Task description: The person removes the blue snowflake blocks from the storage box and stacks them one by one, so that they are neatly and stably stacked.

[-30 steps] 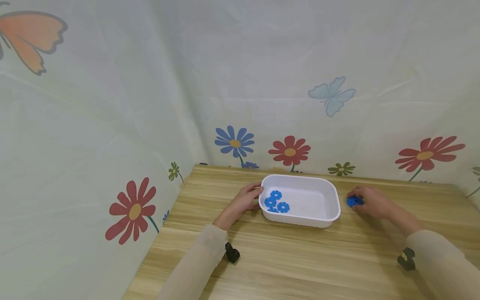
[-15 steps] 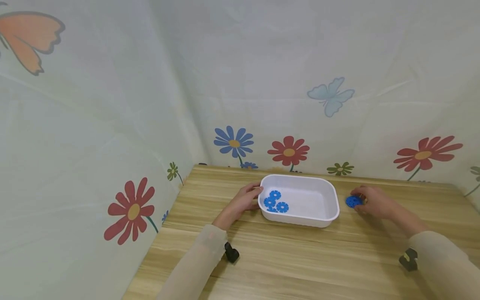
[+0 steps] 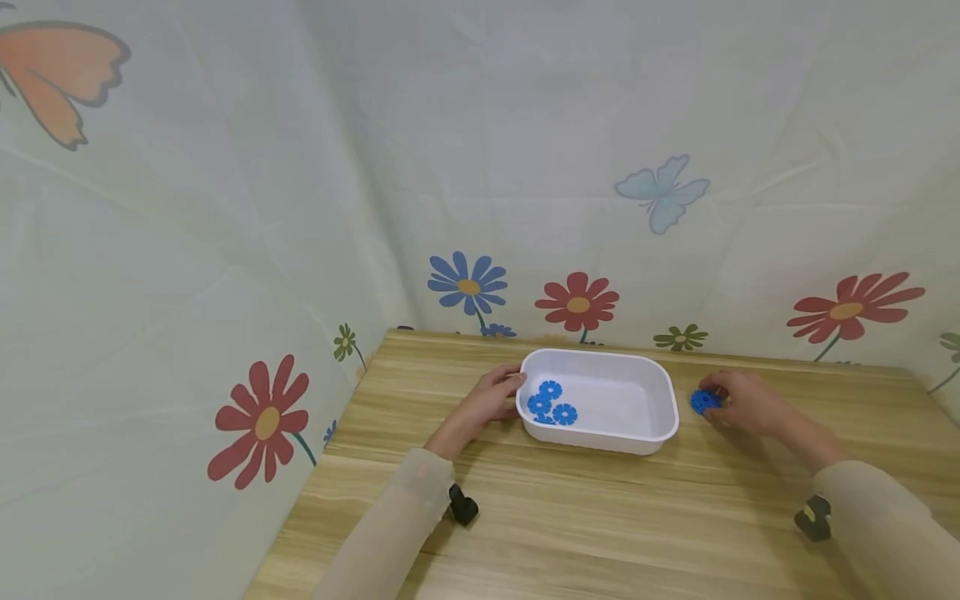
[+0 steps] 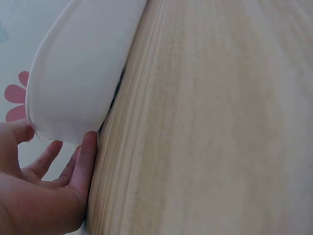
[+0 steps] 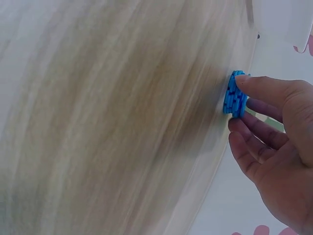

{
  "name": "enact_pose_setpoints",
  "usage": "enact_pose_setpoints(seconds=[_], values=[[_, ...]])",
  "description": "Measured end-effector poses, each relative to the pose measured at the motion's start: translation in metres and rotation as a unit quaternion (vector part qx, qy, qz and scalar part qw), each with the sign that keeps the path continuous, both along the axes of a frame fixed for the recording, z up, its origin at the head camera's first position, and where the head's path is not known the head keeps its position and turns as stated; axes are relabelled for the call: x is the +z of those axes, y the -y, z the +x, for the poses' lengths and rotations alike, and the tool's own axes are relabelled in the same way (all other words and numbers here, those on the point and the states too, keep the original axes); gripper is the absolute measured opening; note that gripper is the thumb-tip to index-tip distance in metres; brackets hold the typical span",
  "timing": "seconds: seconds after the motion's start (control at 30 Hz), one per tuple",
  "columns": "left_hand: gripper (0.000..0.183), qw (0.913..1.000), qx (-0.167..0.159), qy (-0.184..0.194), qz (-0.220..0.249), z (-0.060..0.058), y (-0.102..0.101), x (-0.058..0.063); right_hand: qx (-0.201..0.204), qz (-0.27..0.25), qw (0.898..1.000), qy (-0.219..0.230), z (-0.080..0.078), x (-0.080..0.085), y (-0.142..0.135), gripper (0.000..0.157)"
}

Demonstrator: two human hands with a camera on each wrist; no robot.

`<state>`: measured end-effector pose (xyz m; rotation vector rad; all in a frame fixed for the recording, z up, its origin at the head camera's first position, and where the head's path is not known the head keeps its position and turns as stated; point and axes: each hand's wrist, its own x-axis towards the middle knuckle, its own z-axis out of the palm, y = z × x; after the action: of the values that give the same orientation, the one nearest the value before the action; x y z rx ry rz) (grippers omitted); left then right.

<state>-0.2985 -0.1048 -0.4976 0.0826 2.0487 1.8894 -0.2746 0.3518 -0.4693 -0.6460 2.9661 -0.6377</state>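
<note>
A white plastic basin [image 3: 630, 443] stands on the wooden table, with several blue snowflake discs [image 3: 566, 414] lying flat at its left end. At that end my left hand [image 3: 491, 395] holds the basin, thumb on the rim and fingers against the outer wall; the left wrist view shows the fingertips [image 4: 89, 139] low by its base. To the right of the basin, my right hand [image 3: 750, 403] pinches a stack of blue snowflake discs [image 3: 705, 402] between thumb and fingers. In the right wrist view the stack [image 5: 234, 98] shows several layers edge-on, at the table surface.
The wooden table [image 3: 600, 533] ends at a cloth backdrop [image 3: 517, 167] printed with flowers and butterflies, behind and on the left. A black wrist device [image 3: 463, 506] sits at the left cuff, and another device [image 3: 813, 518] at the right cuff.
My right fingers have shifted slightly around the blue stack, which shows more of its top than a second ago. The left hand and the basin stay in place.
</note>
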Motion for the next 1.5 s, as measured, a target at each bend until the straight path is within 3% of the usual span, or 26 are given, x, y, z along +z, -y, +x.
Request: enact_pose_setpoints(seconds=[0.5, 0.6, 0.73, 0.87, 1.0, 1.17, 1.5], values=[[0.056, 1.0000, -0.006, 0.000, -0.006, 0.000, -0.002, 0.000, -0.011, -0.024, 1.000, -0.001, 0.001, -0.004, -0.004, 0.045], [0.055, 1.0000, -0.007, 0.002, -0.007, 0.000, -0.002, 0.000, -0.015, -0.050, 0.999, -0.016, 0.003, 0.003, -0.004, 0.044], [0.054, 1.0000, -0.006, 0.000, -0.004, 0.000, -0.002, 0.000, -0.023, -0.084, 0.994, -0.065, 0.005, 0.026, 0.006, 0.037], [0.053, 1.0000, -0.003, -0.003, -0.001, 0.001, -0.002, 0.001, -0.029, -0.107, 0.990, -0.084, 0.007, 0.049, 0.029, 0.032], [0.053, 1.0000, -0.002, -0.005, -0.001, 0.001, -0.001, 0.000, -0.018, -0.130, 0.989, -0.075, 0.007, 0.057, 0.061, 0.032], [0.053, 1.0000, 0.000, -0.001, 0.003, 0.000, -0.001, -0.001, 0.022, -0.154, 0.986, -0.059, 0.003, 0.052, 0.105, 0.034], [0.053, 1.0000, 0.002, -0.003, -0.001, 0.000, -0.002, 0.000, 0.044, -0.156, 0.987, -0.016, -0.008, 0.021, 0.168, 0.043]])
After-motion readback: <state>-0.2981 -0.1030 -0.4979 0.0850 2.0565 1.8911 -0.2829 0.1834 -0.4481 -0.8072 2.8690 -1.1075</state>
